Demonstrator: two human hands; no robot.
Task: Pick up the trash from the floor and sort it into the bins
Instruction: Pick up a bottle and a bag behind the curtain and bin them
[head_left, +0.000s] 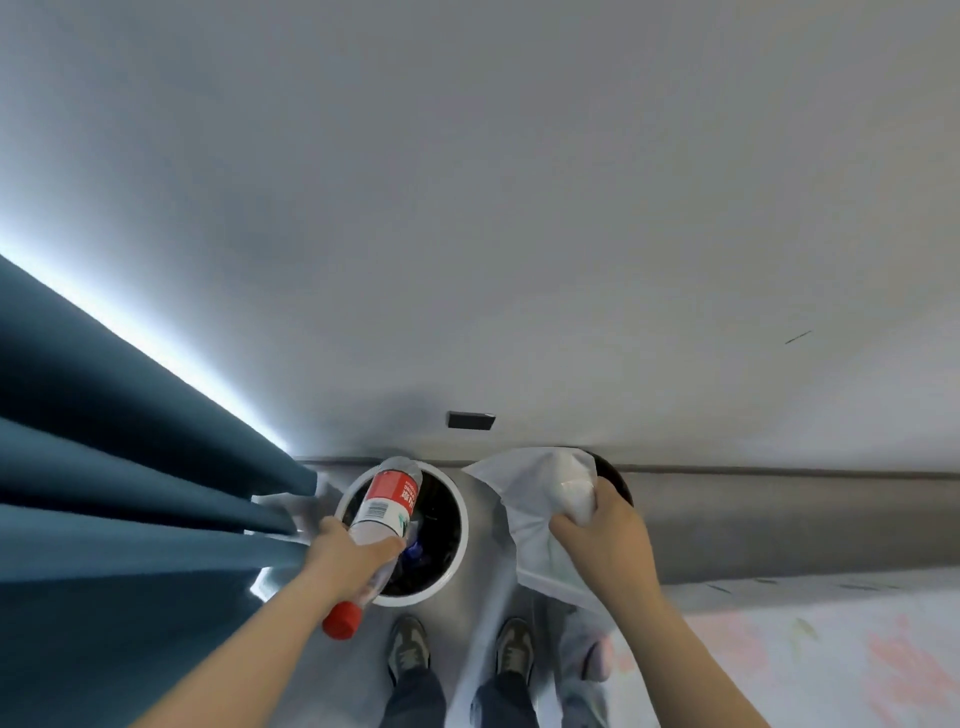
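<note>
My left hand (347, 545) grips a clear plastic bottle (387, 506) with a red label and a red cap. The bottle lies tilted over the open mouth of a round white-rimmed bin (460, 512), cap end toward me. Dark trash shows inside that bin. My right hand (605, 525) holds a crumpled white paper sheet (535, 499) above a second, dark bin (615, 475), which the paper and hand mostly hide.
A blue curtain (104, 493) hangs at the left, close to the white-rimmed bin. Both bins stand against a grey wall with a dark baseboard (779, 514). My two shoes (410, 649) are on the floor just in front of them. A pale patterned mat (805, 654) lies at the right.
</note>
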